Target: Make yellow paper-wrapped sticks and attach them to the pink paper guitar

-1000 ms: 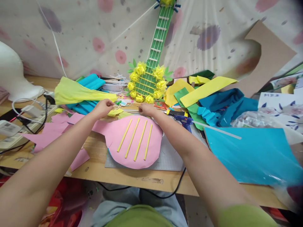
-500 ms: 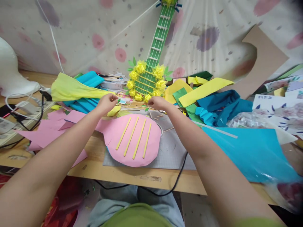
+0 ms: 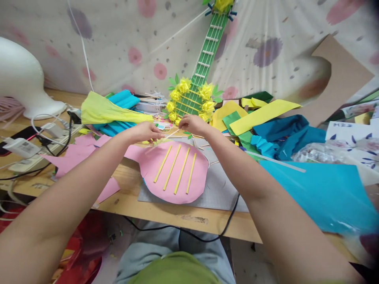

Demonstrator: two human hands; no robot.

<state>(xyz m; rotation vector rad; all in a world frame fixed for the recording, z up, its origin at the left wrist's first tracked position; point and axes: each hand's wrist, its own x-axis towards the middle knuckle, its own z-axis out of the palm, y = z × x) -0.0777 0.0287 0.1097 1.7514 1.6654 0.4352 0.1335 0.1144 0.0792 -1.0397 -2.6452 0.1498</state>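
Note:
A thin pale stick (image 3: 173, 134) slants between my two hands above the far edge of a pink paper guitar-shaped piece (image 3: 148, 165). My right hand (image 3: 194, 125) pinches the stick's upper end. My left hand (image 3: 148, 133) has its fingers closed around the stick lower down, close to the pink piece's neck. Several yellow strips (image 3: 169, 167) lie in slanted rows on the pink piece. That piece rests partly on a grey cutting mat (image 3: 219, 193). Behind my hands a green paper guitar (image 3: 204, 63) with yellow paper flowers leans against the curtain.
Blue paper sheets (image 3: 314, 189), yellow paper (image 3: 266, 114) and green scraps crowd the right side. Pink offcuts (image 3: 71, 157), a power strip (image 3: 32, 159) with cables and a white foam head (image 3: 23, 75) stand left. A black cable (image 3: 229, 221) hangs over the table's front edge.
My left hand has come closer to my right hand, and the thin stick now shows slanting between them. The view has shifted slightly to the left.

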